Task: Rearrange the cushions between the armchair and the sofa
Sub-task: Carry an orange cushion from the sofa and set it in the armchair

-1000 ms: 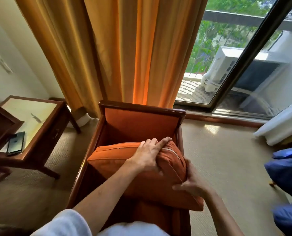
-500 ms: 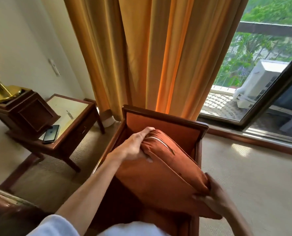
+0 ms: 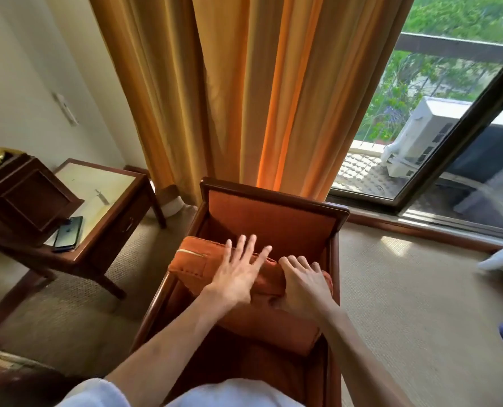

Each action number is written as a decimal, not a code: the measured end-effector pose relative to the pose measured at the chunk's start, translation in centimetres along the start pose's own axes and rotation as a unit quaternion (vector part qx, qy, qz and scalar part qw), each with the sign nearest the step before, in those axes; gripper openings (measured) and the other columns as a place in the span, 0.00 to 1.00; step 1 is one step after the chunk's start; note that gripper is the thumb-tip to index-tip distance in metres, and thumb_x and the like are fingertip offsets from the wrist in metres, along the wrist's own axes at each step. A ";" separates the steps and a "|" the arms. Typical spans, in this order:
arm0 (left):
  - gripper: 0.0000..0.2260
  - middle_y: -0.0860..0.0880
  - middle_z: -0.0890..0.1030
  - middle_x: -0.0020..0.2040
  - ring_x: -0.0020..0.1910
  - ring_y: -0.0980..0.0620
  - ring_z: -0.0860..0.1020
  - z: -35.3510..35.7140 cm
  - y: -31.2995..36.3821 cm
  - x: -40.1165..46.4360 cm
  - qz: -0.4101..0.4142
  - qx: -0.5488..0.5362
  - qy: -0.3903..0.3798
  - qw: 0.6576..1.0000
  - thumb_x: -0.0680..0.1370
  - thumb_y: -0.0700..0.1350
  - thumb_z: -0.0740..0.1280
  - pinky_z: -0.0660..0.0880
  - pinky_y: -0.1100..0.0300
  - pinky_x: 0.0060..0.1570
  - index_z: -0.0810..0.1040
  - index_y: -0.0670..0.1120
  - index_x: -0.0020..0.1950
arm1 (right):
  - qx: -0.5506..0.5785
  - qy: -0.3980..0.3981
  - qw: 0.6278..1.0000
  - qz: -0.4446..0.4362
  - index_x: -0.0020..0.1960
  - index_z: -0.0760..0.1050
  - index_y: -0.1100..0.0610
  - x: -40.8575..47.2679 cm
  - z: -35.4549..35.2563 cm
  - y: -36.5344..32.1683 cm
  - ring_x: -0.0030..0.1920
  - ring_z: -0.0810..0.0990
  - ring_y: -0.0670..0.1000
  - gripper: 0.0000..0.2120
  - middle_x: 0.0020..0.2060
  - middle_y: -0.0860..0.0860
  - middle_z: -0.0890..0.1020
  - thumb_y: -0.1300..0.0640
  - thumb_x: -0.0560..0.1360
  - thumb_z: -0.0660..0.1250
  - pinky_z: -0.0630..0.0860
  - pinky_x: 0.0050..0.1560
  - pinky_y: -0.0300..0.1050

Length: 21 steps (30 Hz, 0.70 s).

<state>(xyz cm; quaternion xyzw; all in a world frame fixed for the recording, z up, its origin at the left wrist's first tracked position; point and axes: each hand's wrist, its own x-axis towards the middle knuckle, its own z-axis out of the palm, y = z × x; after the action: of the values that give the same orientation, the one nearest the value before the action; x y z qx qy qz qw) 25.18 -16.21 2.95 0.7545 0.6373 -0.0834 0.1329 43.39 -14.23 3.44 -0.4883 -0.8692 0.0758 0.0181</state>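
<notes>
An orange cushion [image 3: 195, 264] with a zip lies tilted in the wooden-framed armchair [image 3: 273, 207], its upper left corner resting over the left armrest. My left hand [image 3: 238, 274] lies flat on the cushion's top with fingers spread, holding nothing. My right hand [image 3: 304, 282] presses on the cushion's right part, fingers apart and curled over its edge. The chair's orange backrest stands upright behind the cushion. No sofa is clearly in view.
A dark wooden side table [image 3: 97, 207] stands left of the chair, with a phone [image 3: 68, 232] and a dark wooden box [image 3: 24, 198] on it. Orange curtains [image 3: 244, 92] hang behind. A glass door [image 3: 450, 142] is on the right. Beige carpet surrounds the chair.
The cushion went from held up on edge to lying down in the chair. Both hands let go of its edges and now press on top of it.
</notes>
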 end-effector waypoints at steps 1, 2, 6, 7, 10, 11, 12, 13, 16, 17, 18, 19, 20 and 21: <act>0.58 0.39 0.39 0.82 0.80 0.38 0.37 0.2 1.9 0.5 0.047 -0.006 -0.001 0.999 0.69 0.52 0.79 0.39 0.37 0.77 0.36 0.49 0.82 | -0.003 -0.015 1.000 0.007 0.71 0.65 0.54 -0.3 0.2 0.6 0.63 0.72 0.55 0.44 0.63 0.49 0.74 0.31 0.62 0.68 0.68 0.59 0.56; 0.59 0.40 0.44 0.82 0.81 0.39 0.40 0.4 3.6 1.0 0.075 -0.009 -0.001 0.997 0.68 0.56 0.79 0.39 0.38 0.78 0.39 0.47 0.82 | -0.002 -0.033 0.999 0.023 0.74 0.60 0.55 -0.8 0.5 1.3 0.66 0.69 0.55 0.49 0.66 0.49 0.71 0.30 0.63 0.69 0.66 0.62 0.56; 0.57 0.43 0.61 0.78 0.80 0.42 0.53 1.5 7.2 2.2 0.121 0.003 0.040 0.992 0.63 0.64 0.79 0.40 0.38 0.77 0.50 0.46 0.81 | 0.055 -0.110 0.980 0.159 0.79 0.45 0.48 -4.8 0.6 5.6 0.78 0.49 0.59 0.65 0.78 0.54 0.52 0.24 0.50 0.67 0.50 0.75 0.58; 0.56 0.43 0.64 0.76 0.79 0.42 0.56 1.7 7.5 2.3 0.123 0.013 0.043 0.991 0.63 0.64 0.79 0.40 0.37 0.77 0.52 0.46 0.81 | 0.078 -0.123 0.973 0.179 0.79 0.44 0.48 -5.8 0.8 6.7 0.79 0.46 0.58 0.65 0.79 0.54 0.50 0.28 0.50 0.68 0.49 0.76 0.58; 0.55 0.41 0.64 0.75 0.77 0.40 0.57 1.5 8.7 2.4 0.100 0.048 0.026 0.993 0.65 0.61 0.80 0.41 0.34 0.76 0.51 0.45 0.80 | 0.195 -0.065 0.960 0.188 0.78 0.50 0.52 -7.7 1.4 8.2 0.76 0.53 0.57 0.61 0.76 0.54 0.55 0.39 0.51 0.71 0.57 0.75 0.54; 0.55 0.40 0.62 0.76 0.78 0.38 0.56 1.2 9.0 2.4 0.088 0.060 0.012 0.994 0.66 0.59 0.80 0.40 0.32 0.76 0.50 0.45 0.81 | 0.239 -0.040 0.950 0.197 0.78 0.51 0.53 -8.2 1.6 8.1 0.74 0.56 0.55 0.61 0.74 0.53 0.57 0.39 0.50 0.71 0.60 0.74 0.53; 0.54 0.39 0.60 0.77 0.78 0.37 0.55 0.9 9.3 2.4 0.076 0.068 -0.003 0.995 0.67 0.56 0.80 0.39 0.31 0.75 0.48 0.44 0.81 | 0.278 -0.019 0.937 0.209 0.78 0.52 0.54 -8.5 1.8 7.9 0.72 0.58 0.53 0.61 0.72 0.52 0.58 0.40 0.49 0.72 0.62 0.73 0.51; 0.54 0.38 0.58 0.78 0.79 0.35 0.53 0.5 9.7 2.3 0.070 0.067 -0.014 0.995 0.68 0.53 0.80 0.38 0.30 0.74 0.46 0.44 0.81 | 0.310 -0.003 0.925 0.221 0.78 0.51 0.55 -8.8 2.1 7.5 0.70 0.59 0.51 0.63 0.70 0.51 0.59 0.40 0.49 0.73 0.63 0.71 0.49; 0.54 0.35 0.56 0.78 0.79 0.32 0.51 1.3 11.7 2.0 0.137 0.080 0.013 0.987 0.70 0.51 0.77 0.37 0.30 0.74 0.40 0.46 0.81 | 0.375 0.014 0.892 0.251 0.79 0.47 0.58 -8.9 2.6 6.8 0.72 0.61 0.53 0.67 0.70 0.55 0.60 0.43 0.49 0.79 0.63 0.72 0.48; 0.52 0.35 0.58 0.77 0.78 0.32 0.54 1.9 12.5 1.9 0.173 0.093 0.040 0.980 0.72 0.52 0.75 0.35 0.32 0.74 0.40 0.45 0.82 | 0.395 0.001 0.885 0.246 0.80 0.44 0.59 -8.6 2.4 6.5 0.75 0.57 0.55 0.68 0.73 0.57 0.58 0.48 0.52 0.81 0.60 0.75 0.49; 0.50 0.34 0.61 0.76 0.77 0.32 0.58 2.5 13.1 2.0 0.196 0.094 0.055 0.975 0.74 0.53 0.73 0.34 0.34 0.74 0.41 0.43 0.82 | 0.420 -0.018 0.877 0.233 0.80 0.41 0.57 -8.3 2.3 6.5 0.77 0.55 0.55 0.67 0.76 0.58 0.54 0.54 0.56 0.83 0.58 0.76 0.49; 0.49 0.34 0.64 0.74 0.74 0.32 0.62 2.8 13.3 2.2 0.207 0.089 0.062 0.972 0.74 0.54 0.72 0.38 0.36 0.76 0.42 0.43 0.82 | 0.453 -0.032 0.862 0.224 0.80 0.39 0.54 -8.1 2.2 6.8 0.77 0.57 0.55 0.66 0.78 0.58 0.54 0.61 0.59 0.82 0.62 0.75 0.51; 0.51 0.34 0.67 0.71 0.71 0.33 0.66 2.9 13.0 2.4 0.214 0.078 0.074 0.971 0.72 0.54 0.75 0.49 0.37 0.76 0.42 0.45 0.82 | 0.491 -0.033 0.842 0.221 0.80 0.40 0.50 -7.8 1.9 7.0 0.74 0.64 0.54 0.65 0.76 0.57 0.59 0.65 0.59 0.82 0.71 0.69 0.53; 0.54 0.35 0.70 0.68 0.66 0.35 0.70 2.4 12.2 2.5 0.224 0.066 0.084 0.969 0.69 0.55 0.78 0.59 0.39 0.73 0.43 0.49 0.81 | 0.534 -0.035 0.814 0.224 0.80 0.43 0.47 -7.6 1.2 7.1 0.70 0.71 0.52 0.65 0.73 0.56 0.65 0.66 0.58 0.83 0.78 0.61 0.53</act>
<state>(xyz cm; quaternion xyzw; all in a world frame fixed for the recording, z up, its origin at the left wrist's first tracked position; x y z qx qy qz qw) 37.71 -16.47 1.04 0.8895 0.4538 -0.0299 0.0439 53.25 -17.24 1.52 -0.5803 -0.5585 0.5473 0.2277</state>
